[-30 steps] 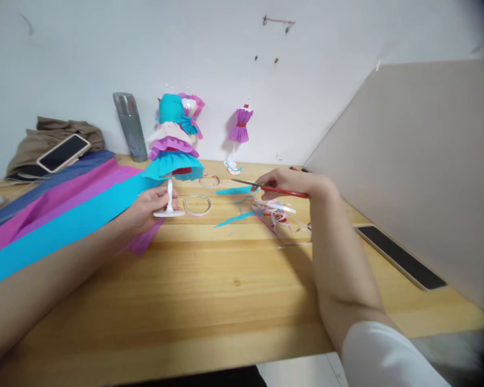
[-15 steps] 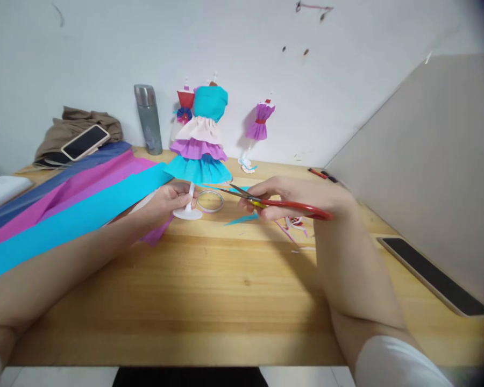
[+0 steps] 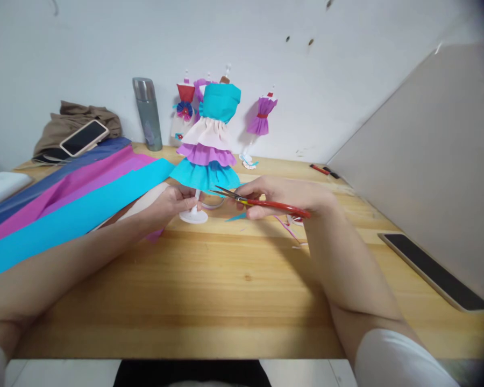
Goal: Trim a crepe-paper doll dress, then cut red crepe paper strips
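Observation:
A small dress form [image 3: 194,216] on a white stand wears a tiered dress [image 3: 221,102] in turquoise, cream and purple. My left hand [image 3: 181,201] is closed round the stand's white post, just above its base. In my right hand [image 3: 272,194] is a pair of scissors [image 3: 274,205] with red handles, its blades pointing left at the turquoise hem and slightly parted. Partly hidden behind the post and hem lies a white ring [image 3: 213,205]. Turquoise scraps [image 3: 237,217] rest on the table under my right hand.
Long fabric strips [image 3: 84,200] lie at the left. Behind stand a bottle [image 3: 147,114], a small purple dress [image 3: 263,115] and a red-topped one [image 3: 185,92]. One phone [image 3: 84,137] rests by brown cloth [image 3: 76,121], another [image 3: 433,271] at the right. Markers [image 3: 325,171] lie near the wall.
The dress form has shifted slightly right and tilted, with my left hand on its post. The scissors have moved left, their blades now at the turquoise hem.

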The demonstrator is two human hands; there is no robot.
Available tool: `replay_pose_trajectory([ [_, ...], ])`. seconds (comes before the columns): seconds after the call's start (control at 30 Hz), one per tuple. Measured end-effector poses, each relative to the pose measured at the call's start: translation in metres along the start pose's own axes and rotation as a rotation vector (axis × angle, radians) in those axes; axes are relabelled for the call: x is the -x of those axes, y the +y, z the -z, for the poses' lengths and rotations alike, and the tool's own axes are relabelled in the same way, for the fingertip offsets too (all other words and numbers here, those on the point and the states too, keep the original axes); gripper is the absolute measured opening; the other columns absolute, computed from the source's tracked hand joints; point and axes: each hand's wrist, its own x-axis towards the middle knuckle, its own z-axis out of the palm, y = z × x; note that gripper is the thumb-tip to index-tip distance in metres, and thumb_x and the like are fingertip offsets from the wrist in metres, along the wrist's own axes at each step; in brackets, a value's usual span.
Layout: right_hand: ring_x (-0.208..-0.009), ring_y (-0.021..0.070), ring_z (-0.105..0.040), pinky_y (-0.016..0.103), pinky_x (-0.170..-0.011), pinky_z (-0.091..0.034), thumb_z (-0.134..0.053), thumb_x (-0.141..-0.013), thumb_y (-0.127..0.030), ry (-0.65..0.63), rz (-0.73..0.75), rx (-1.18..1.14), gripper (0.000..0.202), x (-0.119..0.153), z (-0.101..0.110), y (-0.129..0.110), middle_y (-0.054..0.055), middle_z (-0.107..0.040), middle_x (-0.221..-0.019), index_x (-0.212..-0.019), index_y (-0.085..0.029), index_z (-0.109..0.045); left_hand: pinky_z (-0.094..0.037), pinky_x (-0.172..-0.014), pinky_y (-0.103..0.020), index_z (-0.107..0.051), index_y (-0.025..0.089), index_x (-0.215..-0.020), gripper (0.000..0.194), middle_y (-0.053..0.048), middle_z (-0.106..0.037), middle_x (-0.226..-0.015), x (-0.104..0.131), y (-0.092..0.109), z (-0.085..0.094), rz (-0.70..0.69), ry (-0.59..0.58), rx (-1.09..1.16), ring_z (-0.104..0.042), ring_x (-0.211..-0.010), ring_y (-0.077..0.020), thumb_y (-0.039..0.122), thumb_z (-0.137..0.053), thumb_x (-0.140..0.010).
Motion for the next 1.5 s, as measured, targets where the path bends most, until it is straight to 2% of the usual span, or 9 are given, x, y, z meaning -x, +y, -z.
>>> replay_pose_trajectory([
  [0.23, -0.07, 0.0127, -0.038, 0.028, -0.063, -0.031, -0.051, -0.092, -0.086, -0.033, -0.077, -0.019, 0.071, -0.0037, -0.0026, -0.0021, -0.001, -0.046, -0.075, -0.085, -0.016, -0.057, -0.044, -0.064, -0.027, -0.072, 0.016, -0.073, 0.04, -0.005, -0.072, -0.074, 0.0014, 0.0052, -0.0056, 0.045, 0.017, -0.011, -0.061, -0.067, -0.016, 0.054, -0.082, -0.069],
  [0.53, -0.066, 0.0108, -0.029, 0.03, -0.061, -0.024, -0.052, -0.094, -0.083, -0.038, -0.092, -0.073, 0.065, 0.0006, -0.0034, -0.0024, -0.004, -0.037, -0.068, -0.075, -0.021, -0.047, -0.044, -0.065, -0.027, -0.074, 0.016, -0.074, 0.033, -0.006, -0.072, -0.076, 0.0009, 0.0034, -0.0072, 0.02, 0.008, 0.038, -0.061, -0.069, -0.0171, 0.048, -0.082, -0.072],
  [0.7, -0.066, 0.0104, -0.027, 0.031, -0.062, -0.022, -0.054, -0.094, -0.082, -0.046, -0.099, -0.086, 0.065, 0.0018, -0.0038, -0.0013, -0.004, -0.035, -0.068, -0.073, -0.021, -0.046, -0.042, -0.065, -0.027, -0.074, 0.015, -0.076, 0.035, -0.006, -0.072, -0.077, 0.0024, 0.0055, -0.0069, 0.015, 0.002, -0.021, -0.06, -0.07, -0.0167, 0.05, -0.08, -0.075],
  [0.93, -0.065, 0.0101, -0.028, 0.03, -0.06, -0.022, -0.057, -0.092, -0.083, -0.038, -0.103, -0.057, 0.068, 0.0002, -0.0047, 0.0029, -0.005, -0.036, -0.067, -0.074, -0.018, -0.054, -0.042, -0.065, -0.026, -0.073, 0.015, -0.073, 0.036, -0.005, -0.07, -0.075, 0.0013, 0.0049, -0.007, 0.015, -0.007, -0.068, -0.058, -0.07, -0.0158, 0.05, -0.077, -0.075],
  [1.17, -0.065, 0.0101, -0.028, 0.028, -0.059, -0.021, -0.056, -0.087, -0.09, -0.029, -0.07, -0.063, 0.073, -0.0027, -0.0066, 0.0036, -0.004, -0.035, -0.067, -0.072, -0.018, -0.054, -0.042, -0.064, -0.027, -0.074, 0.016, -0.073, 0.034, -0.005, -0.07, -0.076, 0.0019, 0.0028, -0.0057, 0.023, -0.002, -0.097, -0.058, -0.069, -0.016, 0.05, -0.077, -0.077],
  [1.3, -0.065, 0.0107, -0.03, 0.028, -0.058, -0.023, -0.052, -0.084, -0.095, -0.031, -0.106, -0.059, 0.077, -0.0024, -0.0069, 0.0025, -0.003, -0.038, -0.067, -0.072, -0.019, -0.054, -0.044, -0.067, -0.028, -0.075, 0.015, -0.075, 0.033, -0.006, -0.072, -0.079, 0.0017, 0.0011, -0.0057, 0.021, 0.002, -0.121, -0.06, -0.072, -0.0169, 0.047, -0.075, -0.081],
  [1.5, -0.064, 0.0099, -0.028, 0.028, -0.06, -0.022, -0.053, -0.087, -0.091, -0.032, -0.089, -0.049, 0.074, -0.0014, -0.0075, 0.0046, -0.004, -0.035, -0.067, -0.072, -0.019, -0.052, -0.044, -0.067, -0.027, -0.075, 0.014, -0.076, 0.034, -0.005, -0.072, -0.079, 0.0021, 0.0005, -0.006, 0.015, -0.004, -0.129, -0.06, -0.072, -0.0167, 0.048, -0.075, -0.08],
])
